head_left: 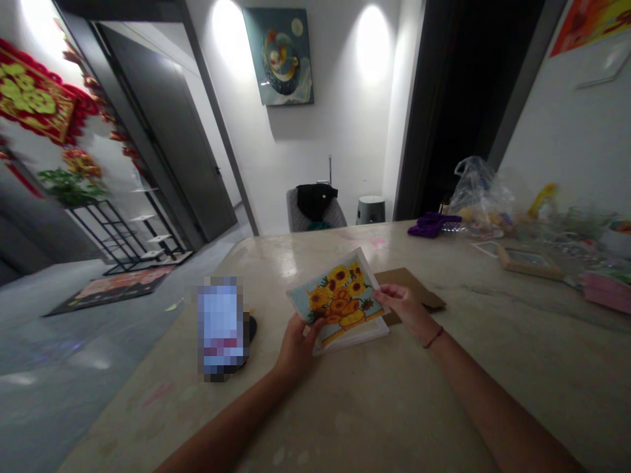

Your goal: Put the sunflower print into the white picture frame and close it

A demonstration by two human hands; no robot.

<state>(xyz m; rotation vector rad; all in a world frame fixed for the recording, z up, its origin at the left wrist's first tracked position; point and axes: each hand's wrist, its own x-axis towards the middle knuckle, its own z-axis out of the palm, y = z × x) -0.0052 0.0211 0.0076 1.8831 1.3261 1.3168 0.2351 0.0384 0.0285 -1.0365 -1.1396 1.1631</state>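
My left hand grips the lower left edge of a small sunflower picture on a white-edged board. My right hand holds its right edge, so the picture is lifted slightly and tilted above the stone tabletop. A brown cardboard sheet lies under and behind the picture, next to my right hand. Left of my left hand lies a pixelated, unreadable object on a dark item. A thin brown cord circles my right wrist.
At the table's far right are a clear plastic bag, purple cloth, a wood-framed picture and a pink packet. Beyond the table's far edge stand a chair with dark clothing and a black metal shelf.
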